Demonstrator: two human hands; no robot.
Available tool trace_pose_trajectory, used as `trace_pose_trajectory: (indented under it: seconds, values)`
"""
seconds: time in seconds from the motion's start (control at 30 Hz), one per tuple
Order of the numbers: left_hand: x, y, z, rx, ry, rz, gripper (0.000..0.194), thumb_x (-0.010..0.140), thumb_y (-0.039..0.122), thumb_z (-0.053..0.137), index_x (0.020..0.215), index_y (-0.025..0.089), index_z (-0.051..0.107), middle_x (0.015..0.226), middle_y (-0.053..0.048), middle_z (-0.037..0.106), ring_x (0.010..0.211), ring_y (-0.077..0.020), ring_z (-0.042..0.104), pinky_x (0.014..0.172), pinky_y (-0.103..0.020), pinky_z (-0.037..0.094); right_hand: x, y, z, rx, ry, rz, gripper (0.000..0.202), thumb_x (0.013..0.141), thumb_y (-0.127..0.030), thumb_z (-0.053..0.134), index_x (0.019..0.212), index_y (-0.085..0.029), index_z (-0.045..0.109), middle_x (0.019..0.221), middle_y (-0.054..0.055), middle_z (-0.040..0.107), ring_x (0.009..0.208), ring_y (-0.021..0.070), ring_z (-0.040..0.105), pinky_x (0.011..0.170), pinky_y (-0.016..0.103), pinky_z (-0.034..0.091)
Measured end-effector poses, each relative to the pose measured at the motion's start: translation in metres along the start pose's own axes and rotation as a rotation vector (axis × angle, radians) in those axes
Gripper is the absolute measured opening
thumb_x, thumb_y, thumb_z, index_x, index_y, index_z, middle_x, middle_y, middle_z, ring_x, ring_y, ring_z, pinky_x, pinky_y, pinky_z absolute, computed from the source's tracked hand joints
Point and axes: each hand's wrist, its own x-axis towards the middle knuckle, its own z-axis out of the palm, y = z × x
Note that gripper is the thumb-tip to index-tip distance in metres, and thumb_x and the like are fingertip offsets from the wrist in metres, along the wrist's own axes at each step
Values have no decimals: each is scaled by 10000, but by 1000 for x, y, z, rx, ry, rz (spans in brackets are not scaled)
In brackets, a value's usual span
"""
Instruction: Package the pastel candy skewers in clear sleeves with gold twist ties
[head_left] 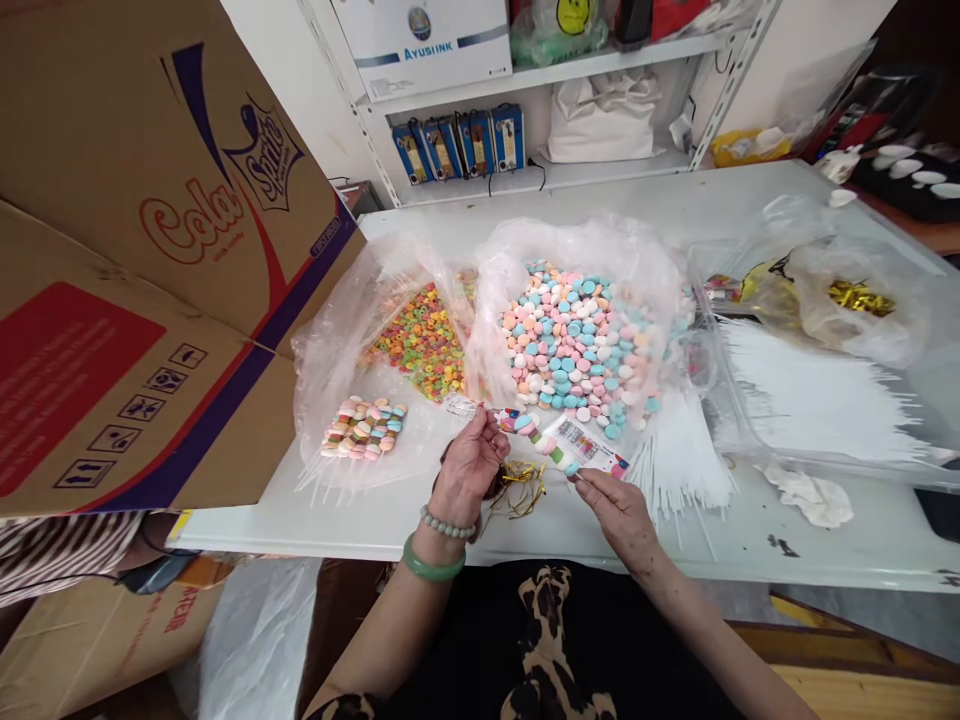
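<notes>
A candy skewer [546, 445] of pastel discs and small coloured pieces is stretched between my hands. The fingers of my left hand [474, 462] pinch its upper left end by a small printed label. My right hand [619, 515] pinches the lower right end near a blue disc. Gold ties [519, 490] lie just below the skewer, beside my left hand. Behind are a bag of pastel discs [566, 340] and a bag of small coloured rings [427, 345]. Finished-looking skewers [365, 428] lie side by side at the left. A printed card [585, 445] rests behind my right hand.
White sticks [679, 460] lie right of the skewer. A clear tray [750, 440] holds more white sticks and a bag of gold ties. A large cardboard box [187, 250] stands at the left. Shelving [540, 185] rises behind the table [330, 530]. Crumpled tissue [810, 495] lies at the right.
</notes>
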Motion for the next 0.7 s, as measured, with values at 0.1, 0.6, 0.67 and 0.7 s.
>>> trace_pose_trajectory:
  seconds: [0.1, 0.6, 0.67, 0.7]
  values:
    - [-2, -4, -2, 65, -33, 67, 280, 721, 359, 789, 760, 175, 582, 609, 50, 565, 455, -52, 490, 460, -194, 408, -1, 4, 1, -95, 30, -31, 298, 902, -404, 515, 932, -234, 757, 815, 35, 755, 718, 205, 680, 656, 282, 499]
    - [2, -2, -6, 185, -104, 261, 244, 673, 355, 800, 706, 167, 648, 728, -10, 658, 696, -125, 627, 732, -281, 531, -1, 9, -1, -569, 123, -316, 280, 922, -300, 519, 1031, -217, 763, 753, 83, 752, 668, 186, 668, 664, 270, 460]
    - [2, 2, -8, 243, -159, 233, 248, 644, 328, 825, 706, 144, 670, 743, -28, 670, 688, -123, 626, 686, -256, 515, 1, 11, -4, -524, 105, -300, 274, 913, -309, 528, 1009, -222, 769, 741, 83, 749, 667, 186, 669, 674, 270, 468]
    - [3, 3, -10, 260, -175, 214, 251, 640, 323, 830, 714, 137, 679, 745, -33, 676, 678, -119, 624, 669, -247, 508, 2, 12, -5, -480, 93, -282, 278, 912, -322, 526, 1009, -227, 769, 762, 85, 754, 680, 191, 673, 679, 275, 476]
